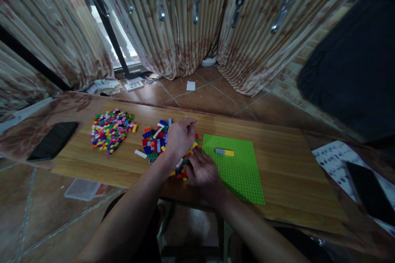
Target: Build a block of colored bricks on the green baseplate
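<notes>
A: Where are the hands at this board?

B: The person's left hand (182, 139) curls over a heap of large toy bricks (154, 145) at mid-board, while the right hand (204, 172) dips into its right side. Whether either hand grips a brick cannot be told; the fingertips are hidden.

A: What might go wrong?

B: A sweep toward the lap could push bricks off the wooden board (286, 172), since the heap lies near its close edge. The right forearm (254, 225), low by the green baseplate (240, 176), might nudge it or the grey-and-yellow brick strip (224, 152) on top. A careless leftward push could mingle the heap with the pile of small bricks (111, 130).

A: And the count?

B: Two hands, two brick piles, pieces too many to tally. One baseplate; one strip, its bricks too blurred to number. One black flat device (52, 141) at left, a second dark device (368, 191) on one printed sheet (327, 153) at right. One clear plastic tub (82, 189) on the floor.
</notes>
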